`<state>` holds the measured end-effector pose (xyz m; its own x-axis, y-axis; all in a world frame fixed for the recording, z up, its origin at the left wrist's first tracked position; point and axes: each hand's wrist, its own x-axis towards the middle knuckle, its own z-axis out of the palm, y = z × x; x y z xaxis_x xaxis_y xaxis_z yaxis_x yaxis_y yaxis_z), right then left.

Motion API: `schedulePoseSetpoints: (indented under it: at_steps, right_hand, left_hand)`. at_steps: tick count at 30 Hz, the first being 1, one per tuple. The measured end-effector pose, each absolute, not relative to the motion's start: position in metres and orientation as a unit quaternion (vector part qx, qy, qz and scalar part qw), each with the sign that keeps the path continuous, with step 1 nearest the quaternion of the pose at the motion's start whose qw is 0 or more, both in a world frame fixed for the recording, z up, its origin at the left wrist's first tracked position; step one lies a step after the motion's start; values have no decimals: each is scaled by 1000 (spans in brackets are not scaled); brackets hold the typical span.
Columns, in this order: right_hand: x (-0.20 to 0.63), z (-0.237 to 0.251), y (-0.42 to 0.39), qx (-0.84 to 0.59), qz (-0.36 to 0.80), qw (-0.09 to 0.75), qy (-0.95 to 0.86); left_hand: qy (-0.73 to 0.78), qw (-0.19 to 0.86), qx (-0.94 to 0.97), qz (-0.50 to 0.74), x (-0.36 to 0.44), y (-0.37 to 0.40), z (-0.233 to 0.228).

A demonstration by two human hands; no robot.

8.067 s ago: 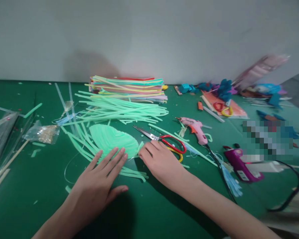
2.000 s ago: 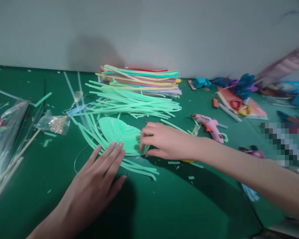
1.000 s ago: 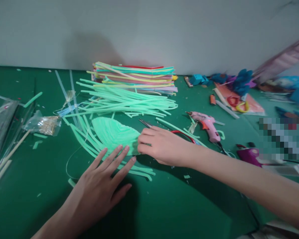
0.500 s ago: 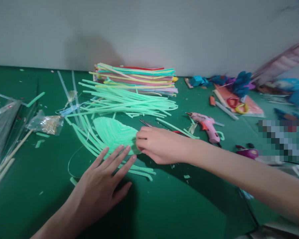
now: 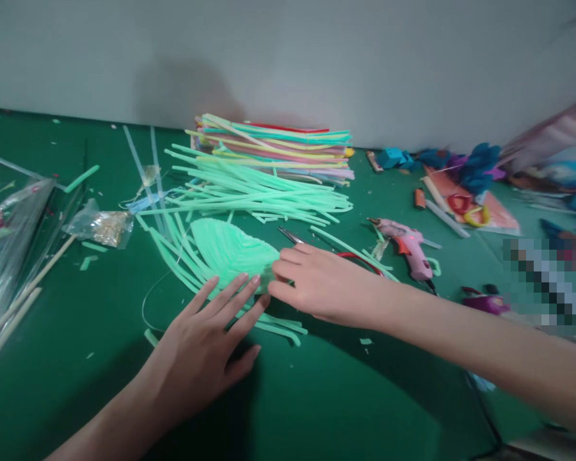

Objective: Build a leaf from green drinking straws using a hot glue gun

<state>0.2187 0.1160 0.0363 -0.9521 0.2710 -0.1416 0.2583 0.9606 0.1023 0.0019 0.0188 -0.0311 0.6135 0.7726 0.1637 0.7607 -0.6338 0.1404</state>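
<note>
A mint-green leaf shape made of pipe cleaners (image 5: 228, 246) lies on the green table before me. My left hand (image 5: 208, 333) is spread open, palm down, its fingertips resting along the leaf's lower edge. At the leaf's right end, the bent fingers of my right hand (image 5: 312, 282) pinch the tip; the exact grip is partly hidden. Loose mint pipe cleaners (image 5: 173, 256) stick out to the left and below the leaf, partly under my left fingers. Pliers with red handles (image 5: 358, 257) lie just behind my right hand, half covered by it.
Behind the leaf are a mint pipe cleaner pile (image 5: 259, 189) and a multicoloured bundle (image 5: 278, 147). A pink glue gun (image 5: 408, 246) and yellow-and-red-handled scissors (image 5: 468, 210) lie right. Left are a small bag of golden bits (image 5: 103, 227) and wooden sticks (image 5: 24, 310).
The whole view has shifted, so the table things sit slightly further right. My right fingers have moved a little lower around the leaf tip, closer to my left fingertips, which stay on the edge.
</note>
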Motion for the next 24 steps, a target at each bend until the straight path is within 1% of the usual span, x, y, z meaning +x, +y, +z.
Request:
schedulePoseSetpoints:
  at_steps: [4,9,20,24]
  right_hand:
    - [224,27,112,109,120,24,986]
    - [227,17,112,63,159,-32,985]
    - [234,11,113,15,173,-56,983]
    - [233,10,115,19,160,-65,985]
  left_hand:
    - [427,46,897,102,2,18,-30]
    - [432,59,893,112,2,18,-28]
    - [434,62,893,102,2,17,-28]
    - [435,57,893,99,2,17,-28]
